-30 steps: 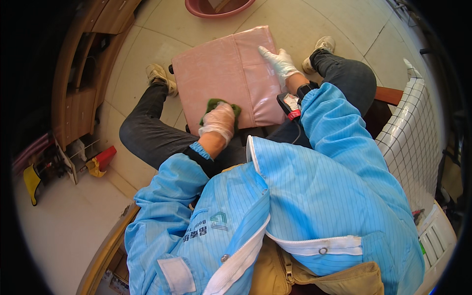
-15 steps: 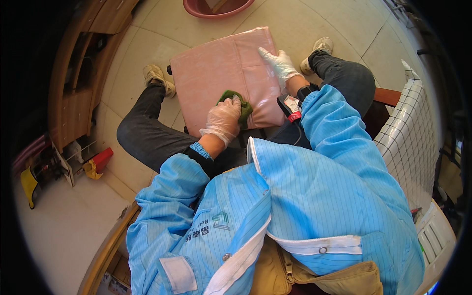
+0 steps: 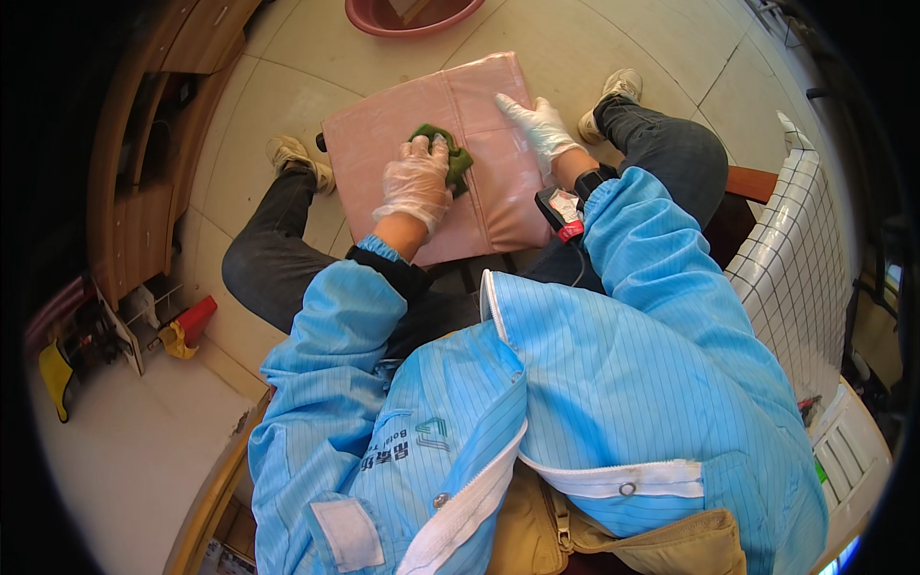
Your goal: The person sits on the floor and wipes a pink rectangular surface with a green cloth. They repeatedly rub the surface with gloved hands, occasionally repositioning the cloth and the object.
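A pink, shiny, square-cornered piece with seams (image 3: 383,158) lies between my legs; a black knob or wheel shows at its left edge. My left hand (image 3: 419,182), in a clear thin glove, grips a green cloth (image 3: 460,171) and presses it on the pink surface, left of the long seam. My right hand (image 3: 541,129), in a white glove, rests along the right edge of the pink piece with its fingers stretched out and nothing in it. A small black device (image 3: 559,211) with a red part and a cord sits by my right wrist.
A reddish basin (image 3: 414,29) stands on the tiled floor beyond the pink piece. Wooden cabinets (image 3: 144,192) line the left side. A white grid-patterned panel (image 3: 791,268) rises at the right. A red-and-yellow item (image 3: 189,328) lies low at the left.
My left hand has moved the green cloth up and slightly left across the pink surface, away from my body. My right hand stays at the right edge.
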`<state>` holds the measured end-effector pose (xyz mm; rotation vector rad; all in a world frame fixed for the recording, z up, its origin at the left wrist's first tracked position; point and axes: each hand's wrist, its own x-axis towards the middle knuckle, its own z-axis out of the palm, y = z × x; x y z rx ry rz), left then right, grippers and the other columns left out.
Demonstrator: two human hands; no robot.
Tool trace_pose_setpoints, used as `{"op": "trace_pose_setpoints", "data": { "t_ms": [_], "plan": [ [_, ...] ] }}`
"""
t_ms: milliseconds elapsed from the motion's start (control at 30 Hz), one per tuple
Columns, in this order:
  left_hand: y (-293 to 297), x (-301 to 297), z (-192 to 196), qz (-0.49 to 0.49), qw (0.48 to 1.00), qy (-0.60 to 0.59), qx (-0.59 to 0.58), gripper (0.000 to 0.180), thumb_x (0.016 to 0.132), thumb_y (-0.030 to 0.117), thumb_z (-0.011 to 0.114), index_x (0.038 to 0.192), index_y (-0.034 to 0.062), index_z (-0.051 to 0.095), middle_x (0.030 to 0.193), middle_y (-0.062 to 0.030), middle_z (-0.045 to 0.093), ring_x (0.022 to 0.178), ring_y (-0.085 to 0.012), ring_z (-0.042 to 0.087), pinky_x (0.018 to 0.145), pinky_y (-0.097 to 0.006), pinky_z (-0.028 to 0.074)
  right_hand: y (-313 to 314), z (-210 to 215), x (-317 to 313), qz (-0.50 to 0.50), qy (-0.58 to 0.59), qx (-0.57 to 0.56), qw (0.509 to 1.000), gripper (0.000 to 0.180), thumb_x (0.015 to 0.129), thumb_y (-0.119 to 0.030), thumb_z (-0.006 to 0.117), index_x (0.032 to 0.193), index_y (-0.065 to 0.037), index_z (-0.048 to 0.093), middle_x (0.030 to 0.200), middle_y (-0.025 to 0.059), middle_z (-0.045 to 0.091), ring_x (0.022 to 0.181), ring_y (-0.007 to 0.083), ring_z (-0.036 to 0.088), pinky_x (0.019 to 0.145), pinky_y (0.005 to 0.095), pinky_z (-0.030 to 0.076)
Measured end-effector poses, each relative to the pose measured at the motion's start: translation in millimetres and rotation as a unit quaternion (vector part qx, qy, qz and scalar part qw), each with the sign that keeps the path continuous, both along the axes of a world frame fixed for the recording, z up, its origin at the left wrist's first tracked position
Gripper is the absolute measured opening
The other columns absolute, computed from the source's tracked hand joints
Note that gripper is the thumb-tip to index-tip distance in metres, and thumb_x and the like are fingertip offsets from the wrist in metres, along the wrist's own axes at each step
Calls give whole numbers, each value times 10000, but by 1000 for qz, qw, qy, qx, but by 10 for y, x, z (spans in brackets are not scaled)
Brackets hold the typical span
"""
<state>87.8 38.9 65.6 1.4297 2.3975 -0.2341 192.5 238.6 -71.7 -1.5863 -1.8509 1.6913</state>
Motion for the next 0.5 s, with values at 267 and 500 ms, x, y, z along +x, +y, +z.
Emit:
{"op": "trace_pose_setpoints", "data": {
  "t_ms": [267,500],
  "plan": [
    [388,-298,-110,54,998,30,-1,721,790,186,710,1466,204,457,1495,-101,439,1348,-309,435,1018,-478,432,-10,107,6,8,-1,1,1000,1054,694,-684,751,1281,155,501,1226,318,613,1125,387,641,940,415,520],
    [407,-715,-126,140,988,55,-28,682,843,235,641,1491,240,430,1446,-94,466,1353,-316,433,1055,-470,425,-12,212,27,24,-14,-17,999,1045,715,-668,746,1306,155,484,1244,310,606,1133,379,637,937,406,524]
  ]
}}
